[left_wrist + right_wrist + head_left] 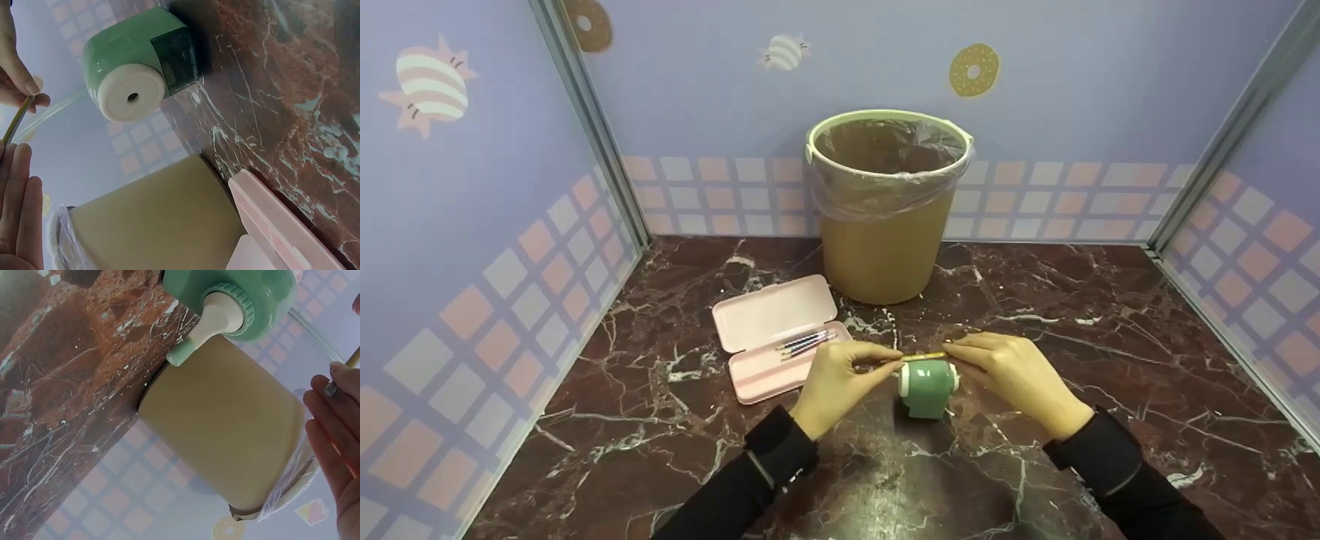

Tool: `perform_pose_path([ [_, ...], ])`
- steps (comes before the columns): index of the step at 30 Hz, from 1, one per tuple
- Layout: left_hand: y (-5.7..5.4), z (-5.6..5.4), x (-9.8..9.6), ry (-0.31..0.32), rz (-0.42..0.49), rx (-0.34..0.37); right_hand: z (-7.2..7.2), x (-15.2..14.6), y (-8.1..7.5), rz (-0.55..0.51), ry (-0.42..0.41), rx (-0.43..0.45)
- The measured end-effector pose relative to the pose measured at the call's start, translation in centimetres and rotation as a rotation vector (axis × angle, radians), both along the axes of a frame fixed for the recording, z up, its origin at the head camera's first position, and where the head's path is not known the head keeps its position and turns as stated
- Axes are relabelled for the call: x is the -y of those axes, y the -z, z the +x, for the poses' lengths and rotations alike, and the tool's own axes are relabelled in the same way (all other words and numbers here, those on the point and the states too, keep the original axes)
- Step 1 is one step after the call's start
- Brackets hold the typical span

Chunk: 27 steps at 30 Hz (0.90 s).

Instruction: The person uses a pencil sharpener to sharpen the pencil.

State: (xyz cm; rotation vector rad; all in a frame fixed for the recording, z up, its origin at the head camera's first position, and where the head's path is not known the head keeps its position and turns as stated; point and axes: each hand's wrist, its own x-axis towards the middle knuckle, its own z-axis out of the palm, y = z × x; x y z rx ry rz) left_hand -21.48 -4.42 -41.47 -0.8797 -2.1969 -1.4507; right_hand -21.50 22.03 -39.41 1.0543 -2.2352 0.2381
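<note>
A short yellow pencil (922, 356) is held level just above a green pencil sharpener (928, 390), one end in each hand. My left hand (838, 382) pinches its left end between thumb and fingers. The right hand (1020, 379) pinches the other end, and a grey tip pokes out past the thumb in the right wrist view. The sharpener stands upright on the table. Its white round face (132, 93) with a dark hole shows in the left wrist view, its white crank (216, 318) in the right wrist view.
An open pink pencil case (769, 382) lies to the left, with several pencils (808, 343) in it. Behind stands a tall tan bin (885, 247) lined with a clear bag. Patterned panels wall in the dark red marbled table (660, 450) at the back and sides.
</note>
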Motion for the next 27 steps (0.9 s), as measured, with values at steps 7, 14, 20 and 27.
perform_pose_path([
  [7, -0.1, 0.4, 0.7, -0.004, -0.076, 0.046, -0.2, 0.1, 0.5, -0.021, -0.028, 0.004],
  [14, -0.8, 0.6, 3.8, -0.058, -0.229, 0.062, -0.3, -0.2, 1.1, -0.034, -0.008, 0.017],
  [20, -0.6, -0.2, 8.5, -0.195, -0.257, 0.211, -0.6, -0.4, 1.5, -0.045, -0.006, 0.026],
  [27, 1.0, -1.0, 13.9, -0.388, -0.381, 0.321, -0.7, -0.3, 1.6, -0.033, -0.005, 0.035],
])
